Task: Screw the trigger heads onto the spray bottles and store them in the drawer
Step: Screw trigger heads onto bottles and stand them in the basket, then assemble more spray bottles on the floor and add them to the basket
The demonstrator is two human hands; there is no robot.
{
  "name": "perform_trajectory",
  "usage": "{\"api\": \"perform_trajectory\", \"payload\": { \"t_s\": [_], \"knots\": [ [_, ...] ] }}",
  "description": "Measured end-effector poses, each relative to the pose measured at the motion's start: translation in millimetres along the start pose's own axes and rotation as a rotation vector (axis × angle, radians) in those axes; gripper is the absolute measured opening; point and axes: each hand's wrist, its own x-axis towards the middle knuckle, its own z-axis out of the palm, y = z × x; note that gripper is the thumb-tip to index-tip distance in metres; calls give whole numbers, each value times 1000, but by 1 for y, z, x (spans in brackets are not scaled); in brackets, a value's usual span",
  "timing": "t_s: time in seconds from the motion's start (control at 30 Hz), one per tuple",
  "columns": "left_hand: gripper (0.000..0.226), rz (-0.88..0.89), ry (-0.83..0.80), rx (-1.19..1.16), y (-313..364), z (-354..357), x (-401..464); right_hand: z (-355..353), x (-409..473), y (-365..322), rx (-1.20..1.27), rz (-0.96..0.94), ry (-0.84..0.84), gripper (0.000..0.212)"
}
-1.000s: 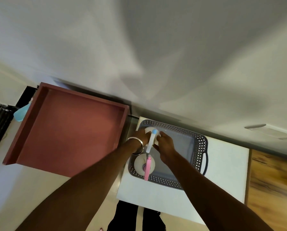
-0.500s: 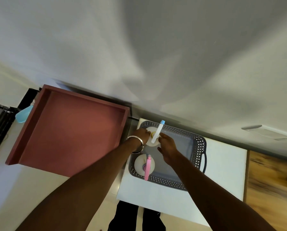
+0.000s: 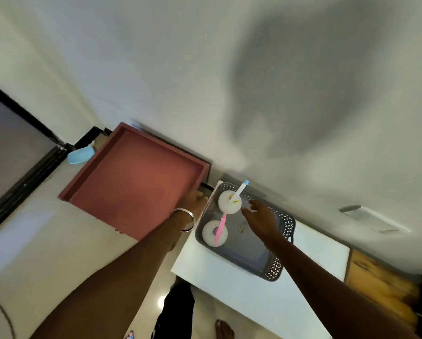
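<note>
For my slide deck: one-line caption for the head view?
Both hands open above two white spray bottles in a grey basket, beside an open drawer.

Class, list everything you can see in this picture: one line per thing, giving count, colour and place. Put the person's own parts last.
spray bottles: two, white, standing in the basket; one blue-tipped head, one pink head
basket: one, grey, perforated, on the white table
white table: one, right of the drawer
drawer: one, reddish-brown, open
blue bottle: one, light blue, beyond the drawer's far left corner
bangle: one, silver, left wrist
left hand: open, at the drawer's edge
right hand: open, over the basket
</note>
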Motion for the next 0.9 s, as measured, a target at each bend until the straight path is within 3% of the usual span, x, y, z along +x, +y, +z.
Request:
{"api": "perform_trajectory", "payload": {
  "t_s": [0.23, 0.37, 0.47, 0.57, 0.9],
  "knots": [
    [44, 5, 217, -141, -61, 4, -126, -29, -87, -17, -223, -431, -95, 43],
    [66, -86, 296, -204, -97, 11, -198, -34, -131, -33, -507, -629, -178, 58],
    [67, -139, 397, -263, -135, 12, -259, -20, -176, -51, -645, -820, -228, 63],
    [70, -196, 411, -269, -157, 12, -295, -7, -198, -64, -744, -873, -233, 66],
    [70, -505, 659, -527, -324, 11, -443, 168, -311, -84, -973, -1089, -659, 81]
  ]
}}
